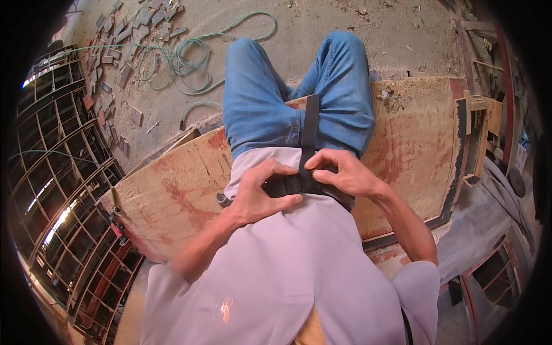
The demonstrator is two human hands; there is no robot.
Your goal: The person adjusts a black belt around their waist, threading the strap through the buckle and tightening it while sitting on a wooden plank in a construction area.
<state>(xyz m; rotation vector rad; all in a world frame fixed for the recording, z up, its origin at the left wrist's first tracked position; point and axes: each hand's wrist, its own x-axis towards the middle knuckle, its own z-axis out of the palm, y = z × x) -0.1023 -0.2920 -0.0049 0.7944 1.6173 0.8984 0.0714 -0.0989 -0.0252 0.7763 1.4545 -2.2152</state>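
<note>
Head view, looking down the wearer's own body. Both hands met at the waist over a black strap [310,129], which ran from the waistline away over the blue jeans [259,98] between the thighs. The left hand [261,192] was curled, its fingers bent over and its thumb pressed against the dark, wider end of the strap at the hem of the pale shirt [287,270]. The right hand [339,172] lay just beside it, fingertips drawn together and pinching the strap where the narrow length joined the wider part. The two hands were almost touching, thumb to fingertips.

The wearer sat on a large plywood board [172,190], worn and stained red, that spanned the scene from left to right beneath the legs. A small grey metal object [222,199] rested on the board just left of the left hand; its kind could not be told. On the dusty floor far beyond the knees lay a coiled green hose [190,57], and far left of it a scatter of small wooden offcuts [123,34]. A wooden lattice frame [63,155] stood along the left edge.
</note>
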